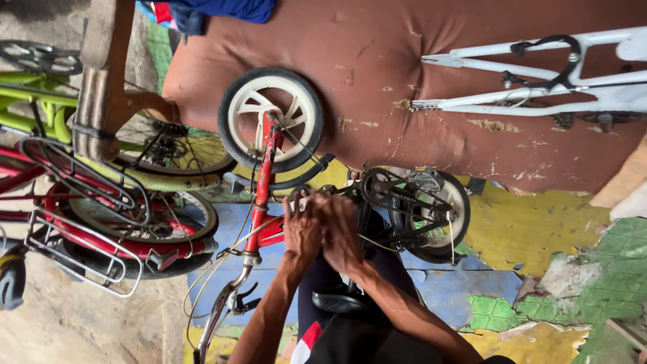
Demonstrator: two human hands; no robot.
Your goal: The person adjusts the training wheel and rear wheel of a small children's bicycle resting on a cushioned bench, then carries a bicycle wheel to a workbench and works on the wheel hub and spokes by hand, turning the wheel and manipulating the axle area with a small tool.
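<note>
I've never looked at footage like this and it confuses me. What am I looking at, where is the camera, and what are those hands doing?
There is only one picture, taken by a camera worn on a person's head and looking down at their own two bare hands. No machine is involved.

The left hand and the right hand are pressed close together on the middle of a small red bicycle that lies on the ground. Exactly what the fingers grip is hidden. The bicycle's front wheel, white with a black tyre, points away from the person, and its rear wheel with the chain lies to the right.

Around it: a worn brown cushion, a white bicycle frame lying on it, more bicycles stacked at the left, and a floor with peeling coloured paint.
</note>
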